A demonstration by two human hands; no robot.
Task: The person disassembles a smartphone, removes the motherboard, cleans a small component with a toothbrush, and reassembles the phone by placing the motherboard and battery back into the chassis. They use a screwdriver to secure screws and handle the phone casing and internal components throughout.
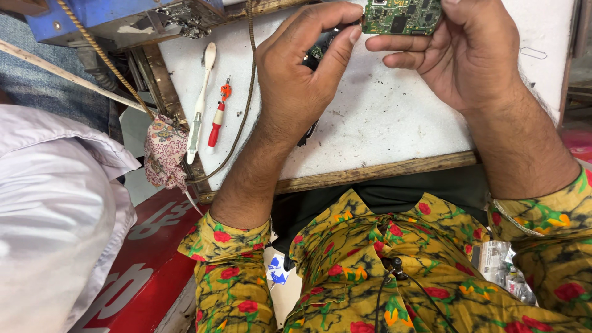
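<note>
A green circuit board point(401, 15) with small dark chips is held up at the top of the view over a white work board point(382, 117). My right hand point(459, 52) grips its right side with fingers curled under it. My left hand point(305, 65) pinches the board's left edge between thumb and forefinger, and a small dark part point(319, 50) sits inside its curled fingers. Both arms wear yellow floral sleeves.
A white toothbrush point(200, 102) and a red-handled screwdriver point(217, 120) lie on the left of the white board, beside a brown cable point(245, 105). A patterned cloth point(165, 151) hangs off the edge. A person's white sleeve point(55, 209) is at the left.
</note>
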